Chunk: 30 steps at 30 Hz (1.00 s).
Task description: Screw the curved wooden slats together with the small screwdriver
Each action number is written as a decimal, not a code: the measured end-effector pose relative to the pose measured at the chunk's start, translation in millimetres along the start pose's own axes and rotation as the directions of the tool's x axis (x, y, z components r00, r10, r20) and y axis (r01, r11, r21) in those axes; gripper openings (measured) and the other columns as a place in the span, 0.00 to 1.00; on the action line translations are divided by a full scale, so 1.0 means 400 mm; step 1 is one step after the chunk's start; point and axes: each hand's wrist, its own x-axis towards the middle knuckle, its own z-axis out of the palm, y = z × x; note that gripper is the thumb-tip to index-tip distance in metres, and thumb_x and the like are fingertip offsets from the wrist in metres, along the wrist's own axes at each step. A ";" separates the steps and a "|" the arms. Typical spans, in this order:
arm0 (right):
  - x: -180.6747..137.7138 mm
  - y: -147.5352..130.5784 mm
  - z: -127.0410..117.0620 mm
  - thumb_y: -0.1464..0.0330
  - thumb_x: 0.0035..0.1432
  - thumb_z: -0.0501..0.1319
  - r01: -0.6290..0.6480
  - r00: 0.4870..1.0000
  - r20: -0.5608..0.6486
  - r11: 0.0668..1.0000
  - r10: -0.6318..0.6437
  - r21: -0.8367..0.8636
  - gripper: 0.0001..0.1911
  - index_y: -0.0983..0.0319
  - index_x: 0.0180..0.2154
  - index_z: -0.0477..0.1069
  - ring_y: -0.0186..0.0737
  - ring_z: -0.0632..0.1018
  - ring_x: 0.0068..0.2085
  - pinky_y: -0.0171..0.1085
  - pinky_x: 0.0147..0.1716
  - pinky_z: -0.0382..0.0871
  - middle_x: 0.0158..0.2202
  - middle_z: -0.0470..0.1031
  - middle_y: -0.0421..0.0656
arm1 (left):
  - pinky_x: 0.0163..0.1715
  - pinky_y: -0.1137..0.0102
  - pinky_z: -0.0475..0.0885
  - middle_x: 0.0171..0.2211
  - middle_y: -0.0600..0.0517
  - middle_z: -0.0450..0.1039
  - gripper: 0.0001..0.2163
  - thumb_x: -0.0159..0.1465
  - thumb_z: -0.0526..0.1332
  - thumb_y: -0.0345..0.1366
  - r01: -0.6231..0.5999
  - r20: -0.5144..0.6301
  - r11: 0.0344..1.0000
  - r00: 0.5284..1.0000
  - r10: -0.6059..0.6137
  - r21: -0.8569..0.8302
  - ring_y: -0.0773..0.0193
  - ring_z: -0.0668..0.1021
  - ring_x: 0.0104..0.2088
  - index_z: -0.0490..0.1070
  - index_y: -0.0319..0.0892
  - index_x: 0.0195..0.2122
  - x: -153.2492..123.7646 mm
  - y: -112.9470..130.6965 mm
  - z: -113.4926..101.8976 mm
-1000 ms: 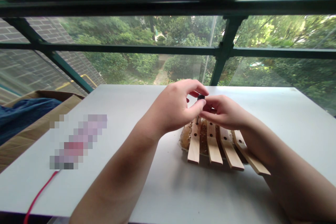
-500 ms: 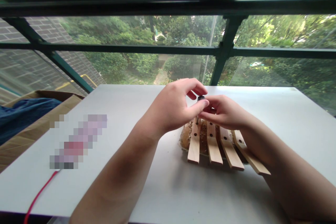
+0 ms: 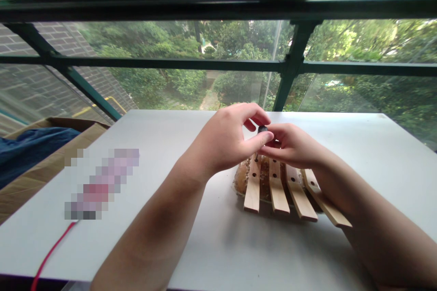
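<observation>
Your left hand [image 3: 235, 134] and right hand [image 3: 295, 145] clamp fingers on the screwdriver [image 3: 262, 129] toward the counter's [image 3: 160, 138] far edge, seemingly turning; next, keep it steady.

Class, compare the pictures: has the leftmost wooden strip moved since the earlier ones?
No. Judged against the table and its far edge, the strip lies in the same place, with no visible shift in any direction.

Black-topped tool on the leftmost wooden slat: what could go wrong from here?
The black-topped tool might slip where it meets the leftmost slat. The left hand and right hand crowd around it, so they could bump. The right forearm, close to the rightmost slat, might nudge it.
</observation>
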 end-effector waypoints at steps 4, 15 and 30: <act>0.001 0.003 0.001 0.68 0.58 0.62 -0.003 1.000 0.000 1.000 0.003 0.000 0.08 0.63 0.29 0.65 0.30 0.62 0.27 0.31 0.24 0.56 0.24 0.60 0.35 | 0.36 0.70 0.75 0.39 0.51 0.78 0.07 0.61 0.62 0.35 -0.001 -0.001 1.000 1.000 0.001 -0.008 0.63 0.79 0.38 0.75 0.42 0.39 0.001 0.001 0.000; -0.006 0.012 -0.002 0.69 0.59 0.60 -0.006 0.999 0.044 1.000 0.006 0.005 0.03 0.63 0.34 0.68 0.32 0.64 0.27 0.33 0.26 0.58 0.26 0.65 0.37 | 0.33 0.73 0.77 0.39 0.52 0.79 0.07 0.62 0.59 0.31 0.023 0.030 0.994 0.999 -0.020 -0.106 0.63 0.81 0.39 0.74 0.43 0.40 -0.001 0.002 0.001; -0.003 0.008 -0.005 0.66 0.60 0.60 -0.030 0.999 0.038 0.998 0.032 -0.054 0.08 0.64 0.37 0.71 0.33 0.65 0.28 0.34 0.27 0.59 0.28 0.67 0.39 | 0.42 0.68 0.76 0.41 0.50 0.78 0.11 0.61 0.56 0.26 -0.059 0.058 0.997 0.996 0.062 -0.052 0.63 0.79 0.41 0.75 0.43 0.40 0.001 0.001 0.001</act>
